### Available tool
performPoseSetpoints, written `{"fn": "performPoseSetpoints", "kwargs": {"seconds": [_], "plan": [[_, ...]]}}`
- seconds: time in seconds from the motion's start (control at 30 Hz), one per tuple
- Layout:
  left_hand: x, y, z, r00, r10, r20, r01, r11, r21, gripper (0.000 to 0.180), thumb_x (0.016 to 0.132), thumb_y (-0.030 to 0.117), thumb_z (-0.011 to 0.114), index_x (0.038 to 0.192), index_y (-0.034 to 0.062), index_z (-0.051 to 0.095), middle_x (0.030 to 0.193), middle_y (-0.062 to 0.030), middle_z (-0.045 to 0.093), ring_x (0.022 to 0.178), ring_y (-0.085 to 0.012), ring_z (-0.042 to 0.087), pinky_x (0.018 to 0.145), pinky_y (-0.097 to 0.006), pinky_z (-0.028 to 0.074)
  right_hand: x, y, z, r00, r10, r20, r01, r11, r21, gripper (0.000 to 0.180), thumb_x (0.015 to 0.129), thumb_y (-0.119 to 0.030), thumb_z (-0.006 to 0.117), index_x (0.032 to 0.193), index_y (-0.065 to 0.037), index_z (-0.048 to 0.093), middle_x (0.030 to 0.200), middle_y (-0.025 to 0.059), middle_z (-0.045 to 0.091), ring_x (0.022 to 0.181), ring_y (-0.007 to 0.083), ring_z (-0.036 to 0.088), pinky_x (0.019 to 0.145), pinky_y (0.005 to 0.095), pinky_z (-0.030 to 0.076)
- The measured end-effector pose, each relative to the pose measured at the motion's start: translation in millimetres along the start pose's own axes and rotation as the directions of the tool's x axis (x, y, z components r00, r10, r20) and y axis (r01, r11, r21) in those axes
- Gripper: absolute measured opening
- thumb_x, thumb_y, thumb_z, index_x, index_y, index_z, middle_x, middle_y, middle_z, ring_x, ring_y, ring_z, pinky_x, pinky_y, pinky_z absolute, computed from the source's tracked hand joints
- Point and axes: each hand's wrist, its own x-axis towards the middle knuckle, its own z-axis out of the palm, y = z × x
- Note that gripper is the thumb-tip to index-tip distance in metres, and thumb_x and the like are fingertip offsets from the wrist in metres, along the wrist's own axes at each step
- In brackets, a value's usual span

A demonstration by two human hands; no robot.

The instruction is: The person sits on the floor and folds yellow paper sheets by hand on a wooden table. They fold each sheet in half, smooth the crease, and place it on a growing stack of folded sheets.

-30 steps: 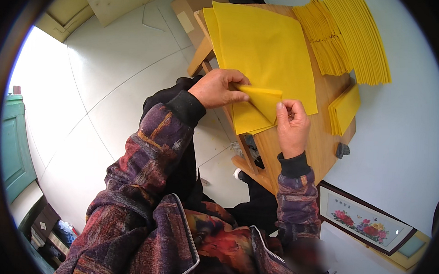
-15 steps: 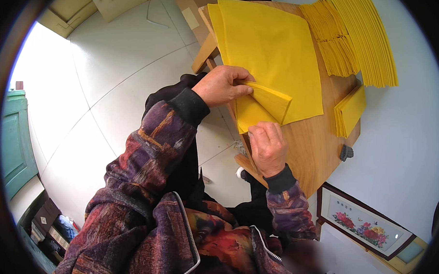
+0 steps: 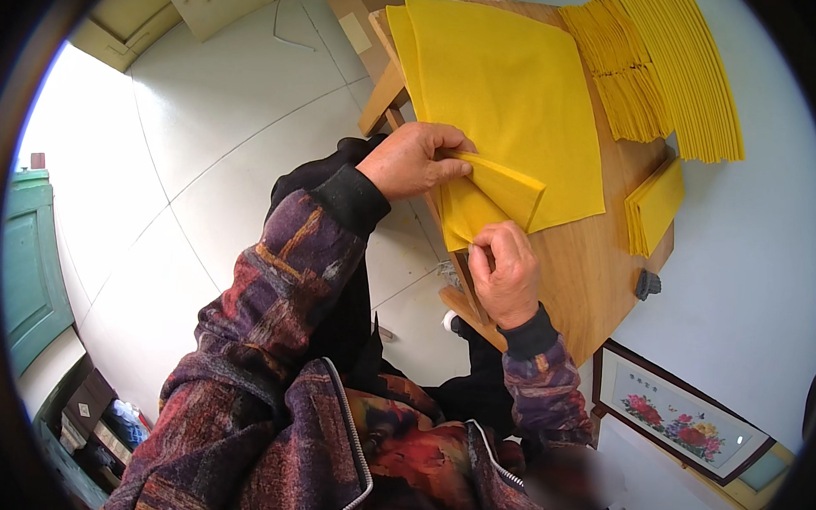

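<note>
A large yellow cloth lies on the wooden table, its near corner partly folded over. My left hand pinches the folded yellow cloth piece between thumb and fingers at its left end. Below and to the right, my right hand is closed, thumb and forefinger pinching the near edge of the yellow cloth by the table's front edge. Whether the folded piece and the large cloth are one sheet, I cannot tell.
Stacks of folded yellow cloth stand along the table's far right side, with a smaller folded stack nearer. A small dark grey object sits at the right edge. A framed flower picture is at lower right.
My right hand has shifted slightly right, and its thumb and forefinger now show at the cloth's edge. My left hand keeps its hold in nearly the same place.
</note>
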Motion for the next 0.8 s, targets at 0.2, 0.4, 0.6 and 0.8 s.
{"fn": "performPoseSetpoints", "kwargs": {"seconds": [0.2,0.4,0.6,0.8], "plan": [[1,-3,2,0.993,0.096,-0.066,-0.097,0.995,-0.011,0.019,0.085,0.011,0.066,0.098,-0.0035,0.064,0.084,-0.0131,0.068,0.077,-0.0198,0.065,0.073,-0.029,0.051,5,-1,-11,0.964,0.213,0.159,-0.251,0.927,0.278,0.012,0.077,0.002,0.064,0.08,-0.003,0.054,0.077,0.0093,0.054,0.067,0.0229,0.057,0.059,0.0326,0.046],[1,-3,2,0.996,0.067,-0.051,-0.066,0.997,0.025,0.019,0.087,0.01,0.064,0.101,-0.0038,0.063,0.086,-0.0108,0.067,0.08,-0.0182,0.063,0.075,-0.029,0.049,12,8,-27,0.917,0.302,0.261,-0.394,0.791,0.469,0.012,0.084,-0.002,0.065,0.08,-0.001,0.054,0.075,0.0022,0.052,0.065,0.0084,0.05,0.059,0.0225,0.043],[-1,3,0,0.994,0.075,-0.08,-0.068,0.995,0.078,0.022,0.085,0.016,0.067,0.096,-0.0032,0.064,0.083,-0.0142,0.067,0.077,-0.0219,0.064,0.073,-0.031,0.05,18,5,-35,0.907,0.384,0.172,-0.419,0.783,0.461,0.012,0.086,-0.004,0.064,0.08,-0.002,0.053,0.07,-0.0005,0.053,0.061,0.0065,0.047,0.057,0.0219,0.041],[-4,10,-3,0.998,0.041,0.042,-0.045,0.994,0.098,0.023,0.087,0.007,0.066,0.107,-0.0029,0.061,0.098,-0.0063,0.063,0.095,-0.0156,0.057,0.088,-0.028,0.046,32,6,-35,0.921,0.379,-0.092,-0.337,0.892,0.301,0.015,0.089,-0.007,0.063,0.08,-0.003,0.052,0.07,-0.0044,0.05,0.062,0.0025,0.042,0.056,0.0185,0.037]]}}
